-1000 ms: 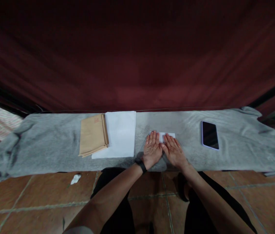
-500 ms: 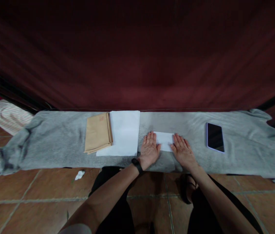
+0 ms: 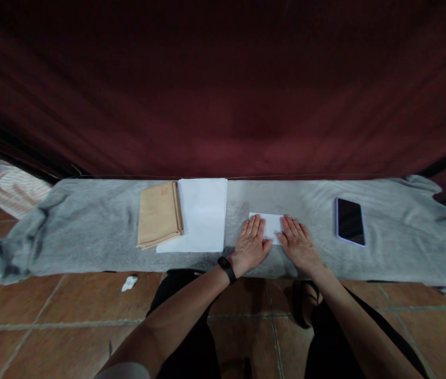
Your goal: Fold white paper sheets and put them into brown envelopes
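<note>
Paper [image 3: 273, 226], one small white piece, lies flat on the cloth-covered tabletop [image 3: 305, 197], to the right of the stack of white sheets [image 3: 202, 216] and apart from it. Our left hand [image 3: 251, 242], the one nearer the stack, covers the left end of the piece; our right hand [image 3: 298, 243], farther from the stack, covers the right end. Both are uncurled, palms down and fingers straight, grasping nothing; how hard we bear down, we cannot tell. Whether we have one layer or several under us is also hidden.

We judge it very light and easily bent, perhaps stiffer if it is layered. The nap of the grey cloth [image 3: 88, 231] probably drags on it a little, yet a careless sweep of our fingers could shift it. Since that cloth looks soft, a single hard fingertip may dent or wrinkle the piece, while broad, flat fingers should spread the load. A sharp tug could crease or tear it. For a hold, we would favour the exposed far corner on the side nearer the stack, pinched gently between thumb and forefinger, or the bare far edge between our hands.

Brown envelopes [image 3: 159, 215] overlap the stack's left edge, and a phone [image 3: 349, 221] lies well to the right of the stack, beyond our right hand.
</note>
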`<state>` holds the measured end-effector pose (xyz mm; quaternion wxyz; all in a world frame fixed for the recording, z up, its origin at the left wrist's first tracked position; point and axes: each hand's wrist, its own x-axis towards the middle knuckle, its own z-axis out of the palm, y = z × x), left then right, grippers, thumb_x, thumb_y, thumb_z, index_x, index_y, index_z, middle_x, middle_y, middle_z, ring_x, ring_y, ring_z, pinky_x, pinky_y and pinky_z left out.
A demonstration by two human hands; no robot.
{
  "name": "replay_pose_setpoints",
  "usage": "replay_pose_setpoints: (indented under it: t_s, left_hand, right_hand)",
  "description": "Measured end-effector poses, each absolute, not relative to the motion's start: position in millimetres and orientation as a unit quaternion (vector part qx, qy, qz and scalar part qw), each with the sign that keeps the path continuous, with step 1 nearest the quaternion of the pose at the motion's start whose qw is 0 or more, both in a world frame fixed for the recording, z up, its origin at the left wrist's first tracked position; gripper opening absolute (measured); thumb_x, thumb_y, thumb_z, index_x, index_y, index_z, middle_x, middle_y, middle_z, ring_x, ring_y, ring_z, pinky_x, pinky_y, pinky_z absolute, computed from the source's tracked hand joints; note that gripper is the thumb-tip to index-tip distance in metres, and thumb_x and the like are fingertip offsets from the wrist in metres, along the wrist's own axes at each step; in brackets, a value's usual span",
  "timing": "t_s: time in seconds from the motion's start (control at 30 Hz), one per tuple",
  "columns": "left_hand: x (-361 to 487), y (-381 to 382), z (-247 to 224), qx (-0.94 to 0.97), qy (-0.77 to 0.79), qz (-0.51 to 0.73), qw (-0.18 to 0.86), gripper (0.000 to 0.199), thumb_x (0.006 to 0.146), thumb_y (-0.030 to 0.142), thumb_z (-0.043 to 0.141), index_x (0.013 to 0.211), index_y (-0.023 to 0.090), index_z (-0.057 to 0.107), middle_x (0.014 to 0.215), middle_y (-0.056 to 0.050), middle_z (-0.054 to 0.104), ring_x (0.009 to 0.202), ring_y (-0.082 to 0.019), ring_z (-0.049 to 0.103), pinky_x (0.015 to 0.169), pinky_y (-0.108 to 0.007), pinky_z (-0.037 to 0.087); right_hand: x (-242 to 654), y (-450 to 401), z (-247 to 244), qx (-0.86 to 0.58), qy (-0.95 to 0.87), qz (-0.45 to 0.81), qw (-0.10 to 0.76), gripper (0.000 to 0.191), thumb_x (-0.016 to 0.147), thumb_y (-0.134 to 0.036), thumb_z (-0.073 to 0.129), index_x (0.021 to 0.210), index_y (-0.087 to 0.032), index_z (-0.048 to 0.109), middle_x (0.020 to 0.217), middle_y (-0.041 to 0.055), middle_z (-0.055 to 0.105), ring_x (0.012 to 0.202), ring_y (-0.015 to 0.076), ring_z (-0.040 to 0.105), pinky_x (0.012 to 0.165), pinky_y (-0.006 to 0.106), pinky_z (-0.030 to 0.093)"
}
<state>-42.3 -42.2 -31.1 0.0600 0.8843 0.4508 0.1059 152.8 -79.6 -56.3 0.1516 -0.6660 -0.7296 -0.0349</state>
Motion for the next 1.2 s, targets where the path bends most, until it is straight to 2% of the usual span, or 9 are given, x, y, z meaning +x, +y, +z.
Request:
replay_pose_setpoints:
  t_s: [0.13,0.27,0.4,0.7,0.87,1.03,1.2]
  left_hand:
    - [-40,-43,-30,0.879,0.460,0.110,0.065,0.070,0.100,0.049,0.037,0.153,0.005,0.031,0.163,-0.019,0.027,0.153,-0.028,0.021,0.125,-0.046,0.021]
    - [-38,-44,-31,0.877,0.464,0.109,0.065,0.066,0.098,0.038,0.039,0.155,0.007,0.028,0.163,-0.018,0.028,0.153,-0.028,0.021,0.124,-0.050,0.022]
    - [-38,-43,-31,0.875,0.471,0.097,0.059,0.061,0.099,0.029,0.035,0.155,0.007,0.028,0.163,-0.018,0.027,0.153,-0.028,0.020,0.124,-0.048,0.022]
    - [-41,-45,-28,0.863,0.493,0.104,0.045,0.065,0.099,0.038,0.038,0.154,0.003,0.030,0.162,-0.020,0.029,0.153,-0.028,0.022,0.124,-0.048,0.023]
    - [-39,-43,-28,0.860,0.498,0.114,0.026,0.063,0.099,0.033,0.037,0.152,0.000,0.032,0.160,-0.022,0.033,0.152,-0.029,0.023,0.125,-0.049,0.021]
    - [-33,-41,-30,0.898,0.418,0.138,0.025,0.057,0.101,0.029,0.034,0.155,0.011,0.030,0.163,-0.012,0.031,0.153,-0.025,0.023,0.125,-0.046,0.023]
    - [-33,-43,-32,0.887,0.448,0.108,0.030,0.058,0.102,0.036,0.034,0.154,0.010,0.033,0.163,-0.013,0.031,0.152,-0.025,0.024,0.125,-0.045,0.023]
  right_hand:
    - [143,-78,-50,-0.673,-0.718,-0.027,0.173,0.060,0.105,-0.042,0.028,0.155,-0.011,0.034,0.157,0.0162,0.040,0.147,0.0302,0.035,0.119,0.053,0.028]
    - [120,-76,-46,-0.643,-0.743,0.023,0.186,0.059,0.105,-0.040,0.023,0.158,-0.015,0.030,0.160,0.0126,0.037,0.149,0.0249,0.033,0.121,0.049,0.029]
    - [109,-78,-49,-0.627,-0.757,0.028,0.182,0.059,0.106,-0.043,0.024,0.155,-0.013,0.035,0.159,0.0131,0.038,0.149,0.0240,0.032,0.123,0.046,0.026]
    - [134,-78,-52,-0.655,-0.739,-0.021,0.153,0.058,0.105,-0.039,0.029,0.154,-0.010,0.035,0.160,0.0152,0.034,0.149,0.0274,0.031,0.121,0.049,0.027]
    - [140,-77,-56,-0.657,-0.738,-0.039,0.149,0.058,0.105,-0.041,0.031,0.154,-0.010,0.036,0.160,0.0149,0.036,0.148,0.0273,0.034,0.121,0.046,0.028]
    - [137,-77,-57,-0.653,-0.741,-0.063,0.144,0.057,0.104,-0.039,0.033,0.154,-0.012,0.038,0.158,0.0143,0.040,0.147,0.0270,0.036,0.119,0.047,0.029]
    - [141,-78,-56,-0.655,-0.738,-0.080,0.138,0.056,0.104,-0.039,0.032,0.154,-0.012,0.038,0.157,0.0134,0.041,0.145,0.0274,0.039,0.119,0.047,0.029]
